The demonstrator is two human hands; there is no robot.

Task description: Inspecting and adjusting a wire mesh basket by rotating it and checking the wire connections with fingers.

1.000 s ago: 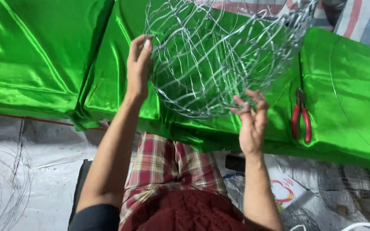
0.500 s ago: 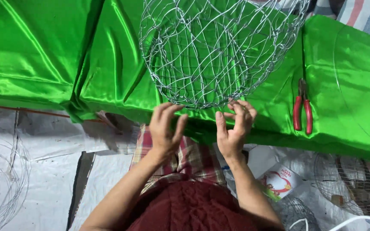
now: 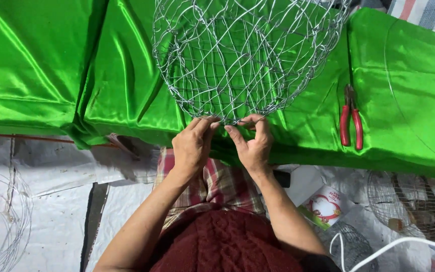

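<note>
Both hands pinching the near rim of a round wire basket [image 3: 242, 60], left hand [image 3: 191, 146] and right hand [image 3: 254, 147] side by side, equally close, fingertips closed on the wire. Basket at twelve o'clock from the hands, resting on green satin cloth [image 3: 51, 65], mouth facing the viewer. Red-handled pliers [image 3: 351, 121] at three o'clock, well apart.

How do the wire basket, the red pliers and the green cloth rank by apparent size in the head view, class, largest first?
1. Green cloth, spanning the whole width.
2. Wire basket, cut off at the top edge and nearer the camera, so its size is flattered.
3. Red pliers, clearly smallest.
</note>
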